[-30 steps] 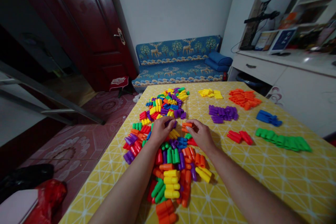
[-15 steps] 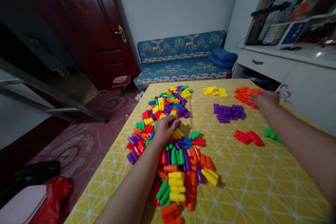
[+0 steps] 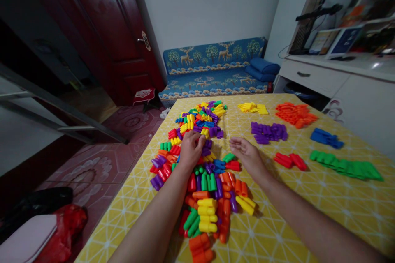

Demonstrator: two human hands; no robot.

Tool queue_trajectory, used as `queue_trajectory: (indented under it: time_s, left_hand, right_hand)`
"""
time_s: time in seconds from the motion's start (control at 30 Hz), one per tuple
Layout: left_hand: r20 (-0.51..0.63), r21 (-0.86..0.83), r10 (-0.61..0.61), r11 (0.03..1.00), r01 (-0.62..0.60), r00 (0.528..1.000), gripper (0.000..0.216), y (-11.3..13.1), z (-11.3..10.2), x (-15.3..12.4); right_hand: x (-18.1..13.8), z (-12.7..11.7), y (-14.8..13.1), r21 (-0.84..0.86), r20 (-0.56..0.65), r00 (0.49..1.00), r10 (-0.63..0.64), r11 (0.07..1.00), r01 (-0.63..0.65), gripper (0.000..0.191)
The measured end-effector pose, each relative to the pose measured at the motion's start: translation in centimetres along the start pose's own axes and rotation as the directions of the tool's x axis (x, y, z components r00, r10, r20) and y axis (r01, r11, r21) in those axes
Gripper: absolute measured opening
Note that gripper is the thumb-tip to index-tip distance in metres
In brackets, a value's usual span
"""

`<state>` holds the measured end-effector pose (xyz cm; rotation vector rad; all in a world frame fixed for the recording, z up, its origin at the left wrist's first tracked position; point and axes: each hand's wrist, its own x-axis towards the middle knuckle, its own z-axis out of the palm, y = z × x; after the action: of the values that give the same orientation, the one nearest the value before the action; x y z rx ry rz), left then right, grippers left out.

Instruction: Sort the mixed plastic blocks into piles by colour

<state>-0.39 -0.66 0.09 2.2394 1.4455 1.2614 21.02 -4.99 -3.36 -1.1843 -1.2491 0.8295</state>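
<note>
The right hand [image 3: 247, 156] is coming back from the orange pile [image 3: 294, 114] at the far right of the surface [image 3: 308, 201] and is now hovering just beside the mixed heap of pegs [image 3: 200, 172], fingers loosely spread and holding nothing. The orange peg it was pinching a second ago is no longer in it, so that peg is probably lying with the orange ones. The left hand [image 3: 189, 151] is staying on the heap's middle, fingers curled and pressed together over the pegs; whether it is gripping one cannot be told. The purple pile [image 3: 268, 131] and red pair [image 3: 290, 160] are lying undisturbed, well apart from the heap.
</note>
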Motion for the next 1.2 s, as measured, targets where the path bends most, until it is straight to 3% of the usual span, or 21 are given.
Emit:
queue_trajectory:
  time_s: [0.1, 0.23, 0.37, 0.53, 0.63, 0.77, 0.83, 0.93, 1.07, 1.2]
  left_hand:
    - [-0.065, 0.083, 0.005, 0.997, 0.000, 0.998, 0.030, -0.7, 0.2, 0.0]
    - [0.083, 0.213, -0.018, 0.977, -0.001, 0.996, 0.047, -1.1, 0.7, -0.2]
    - [0.153, 0.285, -0.007, 0.958, -0.037, 0.988, 0.039, -0.9, 0.6, -0.3]
    - [0.213, 0.272, -0.025, 0.962, -0.035, 0.977, 0.036, -0.6, 0.3, -0.1]
    - [0.224, 0.272, -0.034, 0.962, -0.029, 0.974, 0.037, -0.7, 0.3, -0.1]
    - [0.216, 0.268, -0.039, 0.963, -0.021, 0.976, 0.041, -0.9, 0.5, -0.1]
    - [0.210, 0.262, -0.044, 0.965, -0.013, 0.977, 0.041, -1.0, 0.5, -0.1]
    - [0.205, 0.251, -0.043, 0.968, -0.010, 0.978, 0.042, -1.0, 0.6, -0.1]
    - [0.216, 0.252, -0.035, 0.968, -0.021, 0.976, 0.041, -0.9, 0.5, -0.1]
    - [0.221, 0.258, -0.033, 0.966, -0.025, 0.975, 0.041, -0.8, 0.4, -0.1]
  right_hand:
    - [-1.7, 1.2, 0.8, -0.036, 0.002, 1.000, -0.008, 0.999, 0.008, 0.032]
    - [-1.7, 1.2, 1.6, -0.171, -0.037, 0.992, -0.117, 0.979, 0.110, 0.036]
    - [1.1, 1.1, 1.8, -0.350, 0.001, 0.981, -0.193, 0.919, 0.181, 0.053]
    - [6.0, 2.7, 0.4, -0.533, 0.206, 0.970, -0.127, 0.817, 0.220, 0.070]
    - [7.4, 4.2, -0.6, -0.606, 0.317, 0.939, -0.132, 0.734, 0.307, 0.063]
    - [7.1, 5.0, -1.6, -0.689, 0.354, 0.927, -0.122, 0.637, 0.346, 0.034]
    - [6.6, 4.7, -1.9, -0.707, 0.361, 0.924, -0.128, 0.609, 0.360, 0.020]
    - [5.7, 3.5, -1.9, -0.679, 0.383, 0.911, -0.151, 0.623, 0.388, 0.014]
    - [4.5, 1.1, -0.5, -0.606, 0.340, 0.913, -0.224, 0.690, 0.395, 0.016]
    - [3.8, -1.8, 1.9, -0.636, 0.198, 0.919, -0.341, 0.669, 0.385, 0.029]
